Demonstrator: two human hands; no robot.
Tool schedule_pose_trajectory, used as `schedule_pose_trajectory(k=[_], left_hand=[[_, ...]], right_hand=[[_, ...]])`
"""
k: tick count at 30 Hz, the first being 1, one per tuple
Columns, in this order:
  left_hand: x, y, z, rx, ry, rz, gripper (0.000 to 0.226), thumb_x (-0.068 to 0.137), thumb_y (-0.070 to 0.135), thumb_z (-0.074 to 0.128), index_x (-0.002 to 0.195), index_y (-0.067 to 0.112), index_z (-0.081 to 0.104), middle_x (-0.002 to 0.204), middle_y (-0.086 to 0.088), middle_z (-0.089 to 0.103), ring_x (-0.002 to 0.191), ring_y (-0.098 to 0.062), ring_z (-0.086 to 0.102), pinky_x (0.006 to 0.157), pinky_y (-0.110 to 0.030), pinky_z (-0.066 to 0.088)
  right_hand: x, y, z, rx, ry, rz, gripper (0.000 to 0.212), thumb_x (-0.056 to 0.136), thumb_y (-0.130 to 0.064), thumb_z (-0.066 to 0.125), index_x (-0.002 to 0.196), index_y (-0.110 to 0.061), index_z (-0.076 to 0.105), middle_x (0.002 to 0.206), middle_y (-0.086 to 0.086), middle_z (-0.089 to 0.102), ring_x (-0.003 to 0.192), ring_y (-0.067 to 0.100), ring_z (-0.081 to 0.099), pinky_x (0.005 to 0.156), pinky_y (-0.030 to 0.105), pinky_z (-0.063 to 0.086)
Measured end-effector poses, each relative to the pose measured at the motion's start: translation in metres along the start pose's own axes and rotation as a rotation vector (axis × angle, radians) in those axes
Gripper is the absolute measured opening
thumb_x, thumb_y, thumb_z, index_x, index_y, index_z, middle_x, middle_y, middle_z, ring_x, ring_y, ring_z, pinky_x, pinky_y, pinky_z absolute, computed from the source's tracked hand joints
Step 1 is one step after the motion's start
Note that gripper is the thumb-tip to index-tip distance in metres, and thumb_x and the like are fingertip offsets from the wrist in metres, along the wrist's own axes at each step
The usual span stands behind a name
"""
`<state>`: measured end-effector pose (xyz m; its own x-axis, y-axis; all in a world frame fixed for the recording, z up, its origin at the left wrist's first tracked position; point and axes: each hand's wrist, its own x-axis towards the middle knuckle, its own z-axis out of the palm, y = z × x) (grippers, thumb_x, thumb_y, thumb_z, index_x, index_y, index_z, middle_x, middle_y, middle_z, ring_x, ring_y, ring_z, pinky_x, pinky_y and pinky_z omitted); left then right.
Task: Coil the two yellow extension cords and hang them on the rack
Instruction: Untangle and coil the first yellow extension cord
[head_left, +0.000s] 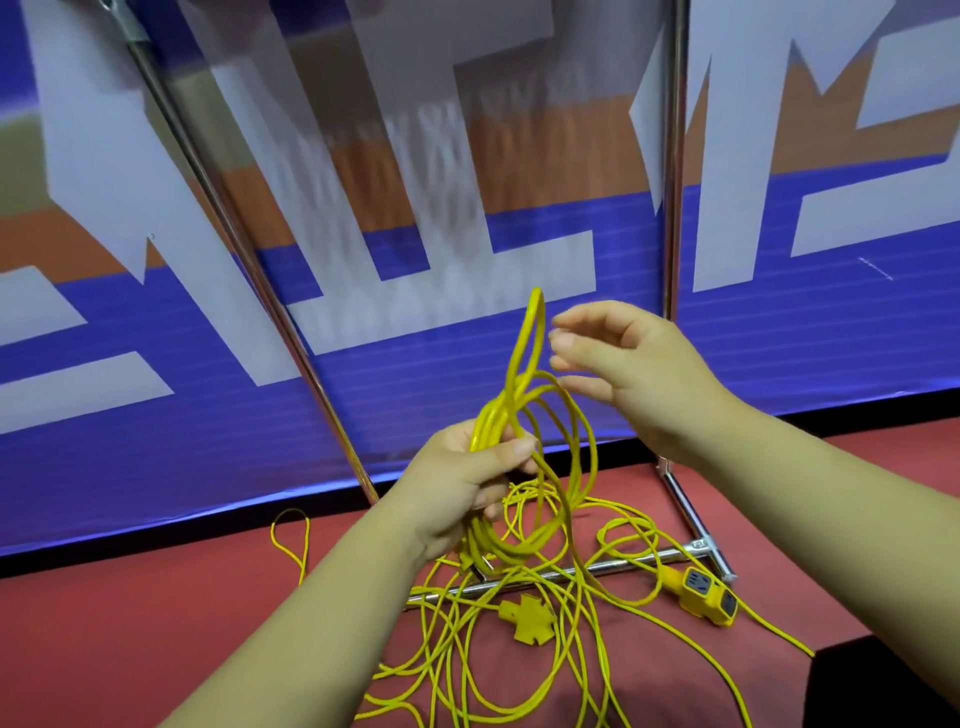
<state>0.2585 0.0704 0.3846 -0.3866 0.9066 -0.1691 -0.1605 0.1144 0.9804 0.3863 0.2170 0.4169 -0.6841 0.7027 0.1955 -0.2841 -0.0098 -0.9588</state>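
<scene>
Coiling was your step in hand: your left hand (462, 478) gripped the gathered loops (493, 415), long axis near upright, top loop pointing toward the banner (779, 338). Your right hand (639, 374) hovered just beside it, fingers loose, holding nothing. Most cord (524, 618) lay tangled on the floor (156, 623) beneath the rack (675, 208); the next move likely called for drawing up another length.

floor (156, 623): tangled cords (524, 616) | behind: rack poles (675, 208), banner (831, 338) | between poles: open

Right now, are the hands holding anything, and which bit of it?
The left hand grips the coiled yellow cord where its loops are bunched together, near the top of the coil. The right hand is open beside it and holds nothing.
</scene>
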Motion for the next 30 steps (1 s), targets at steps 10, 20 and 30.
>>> schedule_pose_trajectory(k=[10, 20, 30], left_hand=[[-0.018, 0.035, -0.026, -0.32, 0.157, 0.183, 0.016, 0.079, 0.022, 0.064, 0.091, 0.013, 0.06, 0.07, 0.003, 0.064, 0.032, 0.0, 0.027, 0.038, -0.014, 0.028], [-0.025, 0.035, -0.062, -0.366, 0.269, 0.13, 0.016, 0.093, 0.031, 0.057, 0.09, 0.016, 0.06, 0.064, 0.005, 0.047, 0.035, -0.002, 0.029, 0.038, -0.016, 0.032], [-0.031, 0.031, -0.085, -0.342, 0.275, 0.128, 0.016, 0.099, 0.024, 0.052, 0.085, 0.017, 0.055, 0.059, 0.004, 0.039, 0.036, -0.003, 0.029, 0.04, -0.017, 0.032]], right_hand=[[-0.015, 0.059, 0.01, -0.681, -0.307, -0.096, 0.025, 0.08, -0.017, 0.081, 0.091, -0.024, 0.06, 0.086, -0.006, 0.068, 0.084, 0.013, 0.066, 0.078, 0.037, 0.055], [0.013, 0.063, 0.017, -0.283, 0.348, 0.067, 0.01, 0.088, -0.008, 0.067, 0.089, -0.016, 0.062, 0.072, 0.009, 0.067, 0.06, 0.021, 0.07, 0.059, 0.037, 0.057], [-0.002, 0.082, 0.023, -1.442, -0.544, 0.028, 0.022, 0.091, -0.023, 0.054, 0.084, -0.012, 0.072, 0.085, 0.007, 0.072, 0.083, 0.028, 0.066, 0.075, 0.035, 0.055]])
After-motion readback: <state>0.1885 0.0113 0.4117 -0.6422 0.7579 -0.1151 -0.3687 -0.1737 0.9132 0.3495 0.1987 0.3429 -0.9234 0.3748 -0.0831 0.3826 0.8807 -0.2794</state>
